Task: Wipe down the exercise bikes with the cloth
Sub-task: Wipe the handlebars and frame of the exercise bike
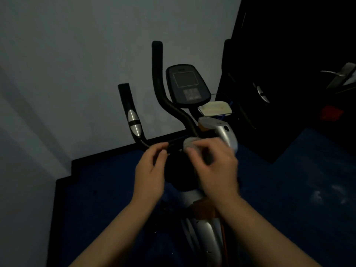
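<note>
An exercise bike (204,226) with a silver frame stands below me in a dim room. Its black handlebars (133,120) rise toward the wall, and a dark console (186,84) sits between them. My left hand (151,170) curls its fingers round the black crossbar at the base of the left handlebar. My right hand (213,166) grips a pale grey cloth (189,144) bunched against the middle of the crossbar; part of the cloth is hidden under the fingers. The right hand is blurred.
A pale wall stands close behind the bike, with a black skirting along a blue floor (289,189). A dark door with a metal handle (333,73) is at the right. A flat white object (214,108) lies just right of the console.
</note>
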`<state>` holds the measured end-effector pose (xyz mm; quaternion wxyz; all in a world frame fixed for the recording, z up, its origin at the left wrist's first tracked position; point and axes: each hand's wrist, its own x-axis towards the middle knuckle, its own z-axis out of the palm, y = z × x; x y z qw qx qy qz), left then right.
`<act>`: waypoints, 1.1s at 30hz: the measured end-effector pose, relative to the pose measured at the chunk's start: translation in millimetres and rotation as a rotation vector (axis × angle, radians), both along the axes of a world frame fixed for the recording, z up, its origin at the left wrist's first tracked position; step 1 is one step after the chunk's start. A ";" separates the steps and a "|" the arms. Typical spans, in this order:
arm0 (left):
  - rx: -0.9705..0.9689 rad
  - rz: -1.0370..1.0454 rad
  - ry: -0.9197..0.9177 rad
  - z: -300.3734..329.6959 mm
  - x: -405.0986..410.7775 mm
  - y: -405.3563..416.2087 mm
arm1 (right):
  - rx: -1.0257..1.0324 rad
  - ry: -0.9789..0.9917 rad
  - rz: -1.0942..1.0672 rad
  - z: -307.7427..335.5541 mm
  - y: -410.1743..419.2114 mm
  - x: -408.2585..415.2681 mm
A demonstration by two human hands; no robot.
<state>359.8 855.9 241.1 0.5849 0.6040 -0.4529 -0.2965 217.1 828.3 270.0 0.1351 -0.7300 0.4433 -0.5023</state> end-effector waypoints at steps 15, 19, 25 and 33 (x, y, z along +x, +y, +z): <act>-0.030 -0.185 0.123 -28.8 -13.6 1.1 | -0.255 0.517 0.259 -40.5 -33.9 -14.8; -0.035 -0.215 0.107 -34.2 -6.7 -1.9 | -0.401 0.627 0.296 -39.9 -23.6 -33.8; -0.044 -0.206 0.158 -34.9 -9.8 -1.8 | -0.407 0.560 0.189 -26.2 -42.1 -6.6; -0.014 -0.226 0.247 -31.6 -12.2 1.4 | -0.369 0.456 0.169 -49.4 -5.9 -22.4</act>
